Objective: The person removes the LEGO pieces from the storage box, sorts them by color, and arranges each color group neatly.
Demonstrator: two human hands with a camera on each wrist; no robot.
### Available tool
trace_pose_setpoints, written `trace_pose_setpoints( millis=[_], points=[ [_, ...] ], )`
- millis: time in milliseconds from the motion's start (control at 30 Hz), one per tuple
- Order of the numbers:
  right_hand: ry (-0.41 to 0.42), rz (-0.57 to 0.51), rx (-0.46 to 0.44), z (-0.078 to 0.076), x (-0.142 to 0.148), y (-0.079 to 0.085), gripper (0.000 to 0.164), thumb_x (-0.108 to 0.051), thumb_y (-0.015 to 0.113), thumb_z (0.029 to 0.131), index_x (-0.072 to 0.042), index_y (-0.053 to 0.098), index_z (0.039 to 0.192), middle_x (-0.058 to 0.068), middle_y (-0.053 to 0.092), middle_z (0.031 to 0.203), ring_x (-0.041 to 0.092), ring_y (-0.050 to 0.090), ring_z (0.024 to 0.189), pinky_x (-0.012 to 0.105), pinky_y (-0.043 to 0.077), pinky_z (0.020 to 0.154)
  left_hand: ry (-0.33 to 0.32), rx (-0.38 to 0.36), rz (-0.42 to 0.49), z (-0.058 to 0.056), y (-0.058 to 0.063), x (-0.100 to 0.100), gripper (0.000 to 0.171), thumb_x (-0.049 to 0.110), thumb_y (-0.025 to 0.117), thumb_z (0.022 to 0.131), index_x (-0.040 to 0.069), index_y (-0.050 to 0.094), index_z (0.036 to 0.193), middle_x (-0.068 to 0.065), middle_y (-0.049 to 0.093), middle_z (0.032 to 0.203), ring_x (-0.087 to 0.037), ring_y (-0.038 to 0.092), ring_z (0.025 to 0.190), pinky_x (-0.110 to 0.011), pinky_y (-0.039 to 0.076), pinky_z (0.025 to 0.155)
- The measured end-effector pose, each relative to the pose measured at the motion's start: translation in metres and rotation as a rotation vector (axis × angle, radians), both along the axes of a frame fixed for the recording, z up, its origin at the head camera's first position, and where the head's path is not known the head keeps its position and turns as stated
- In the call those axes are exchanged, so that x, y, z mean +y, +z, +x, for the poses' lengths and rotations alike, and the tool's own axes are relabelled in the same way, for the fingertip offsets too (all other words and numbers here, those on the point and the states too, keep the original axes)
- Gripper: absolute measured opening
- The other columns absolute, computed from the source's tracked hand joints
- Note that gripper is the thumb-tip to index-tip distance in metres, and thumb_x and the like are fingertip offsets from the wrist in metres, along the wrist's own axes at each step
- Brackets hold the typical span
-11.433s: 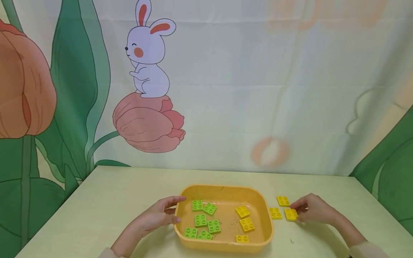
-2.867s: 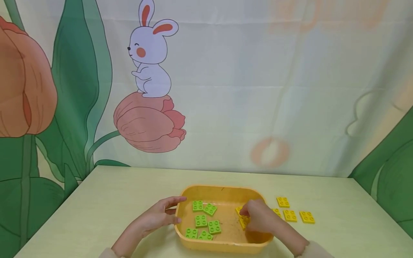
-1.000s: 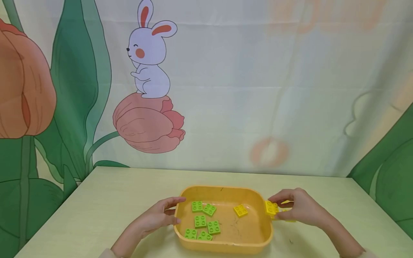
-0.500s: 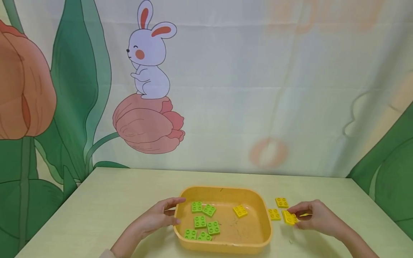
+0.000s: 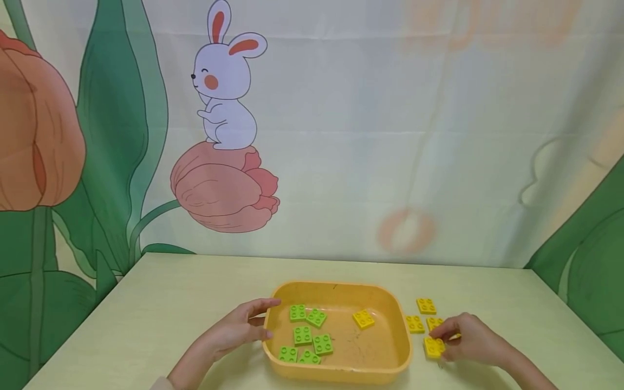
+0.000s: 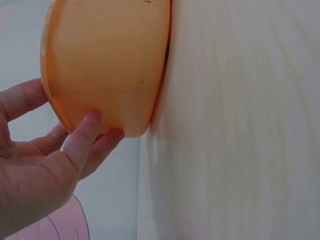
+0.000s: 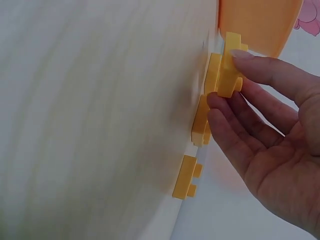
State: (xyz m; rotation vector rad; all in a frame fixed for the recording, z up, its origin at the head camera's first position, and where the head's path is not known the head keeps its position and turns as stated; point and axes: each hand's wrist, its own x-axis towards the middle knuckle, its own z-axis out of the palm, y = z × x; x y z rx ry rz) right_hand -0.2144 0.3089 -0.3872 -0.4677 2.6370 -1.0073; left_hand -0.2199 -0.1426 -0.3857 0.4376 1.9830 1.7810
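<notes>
My left hand (image 5: pixel 234 330) holds the left end of an orange-yellow plastic tray (image 5: pixel 351 358), its fingertips on the rim and outer wall (image 6: pixel 115 65). Several green toy bricks (image 5: pixel 302 335) and one yellow brick (image 5: pixel 363 319) lie inside. Right of the tray, my right hand (image 5: pixel 470 341) pinches a yellow toy brick (image 5: pixel 433 348) between thumb and fingers, low over the table; whether the brick touches it I cannot tell. In the right wrist view the thumb presses one face of this brick (image 7: pixel 229 70).
Other yellow bricks (image 5: pixel 426 306) lie on the table (image 5: pixel 205 292) beyond my right hand; one is mostly hidden behind the fingers. A printed curtain (image 5: pixel 331 135) with a rabbit and tulips hangs behind the table.
The right hand has carried a yellow brick out of the tray, over its right rim, then nearer to me beside the other yellow bricks. The left hand has stayed on the tray.
</notes>
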Motion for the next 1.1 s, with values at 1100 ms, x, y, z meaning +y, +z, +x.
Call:
trace_pose_setpoints(
  millis=[1100],
  points=[
    [0.041,0.078,0.035,-0.0017,-0.0054,-0.0012,0.033,-0.009,0.081,0.062,0.000,0.070,0.092,0.004,0.066,0.087,0.015,0.053,0.073,0.028,0.053,0.066,0.016,-0.018,-0.001,0.0012,0.0023,0.0015,0.063,-0.006,0.060,0.080,-0.007,0.032,0.136,-0.029,0.027,0.140,-0.042,0.038,0.122,-0.035,0.047,0.088]
  ],
)
